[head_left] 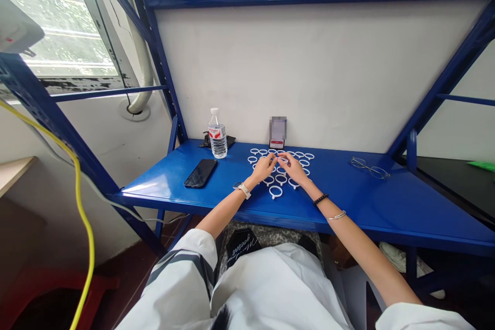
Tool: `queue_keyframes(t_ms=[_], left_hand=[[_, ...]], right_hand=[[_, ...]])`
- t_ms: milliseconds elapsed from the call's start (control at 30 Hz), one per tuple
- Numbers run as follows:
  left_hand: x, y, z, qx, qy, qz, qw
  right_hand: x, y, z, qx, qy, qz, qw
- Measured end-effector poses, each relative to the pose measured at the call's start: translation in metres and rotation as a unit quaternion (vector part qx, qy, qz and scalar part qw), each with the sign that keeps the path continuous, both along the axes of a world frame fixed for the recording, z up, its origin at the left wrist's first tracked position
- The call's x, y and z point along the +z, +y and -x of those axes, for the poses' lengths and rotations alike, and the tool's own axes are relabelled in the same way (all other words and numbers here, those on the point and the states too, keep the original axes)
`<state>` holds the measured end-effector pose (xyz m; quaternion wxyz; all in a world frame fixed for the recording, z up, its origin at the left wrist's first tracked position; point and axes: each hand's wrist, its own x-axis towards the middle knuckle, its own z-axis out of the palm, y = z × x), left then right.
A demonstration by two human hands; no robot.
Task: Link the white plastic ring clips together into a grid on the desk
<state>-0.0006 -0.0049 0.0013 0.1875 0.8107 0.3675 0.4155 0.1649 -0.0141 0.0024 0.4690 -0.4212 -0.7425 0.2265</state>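
Small white plastic rings, several of them, each with a little tab, lie in a heart-like or triangular spread on the blue table. Over the middle of this spread, my left hand and my right hand meet, fingertips almost touching. Both hands are closed in a pinch. A white ring shows right at the fingertips, but I cannot tell whether it is held or lies beneath. My wrists hide some of the rings. The nearest ring to me lies apart, below the rest.
On the blue table, a black phone and a water bottle are left of the rings. A small upright card stand is behind them. Eyeglasses lie right. Blue frame posts flank the table; a yellow cable hangs left.
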Motion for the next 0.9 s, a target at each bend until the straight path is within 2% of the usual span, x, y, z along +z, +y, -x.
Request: queue_keyframes(t_ms=[900], left_hand=[[-0.0028, 0.0033, -0.0001, 0.01, 0.005, -0.007, 1.0]], right_hand=[[0.0017, -0.0024, 0.0006, 0.001, -0.002, 0.007, 1.0]])
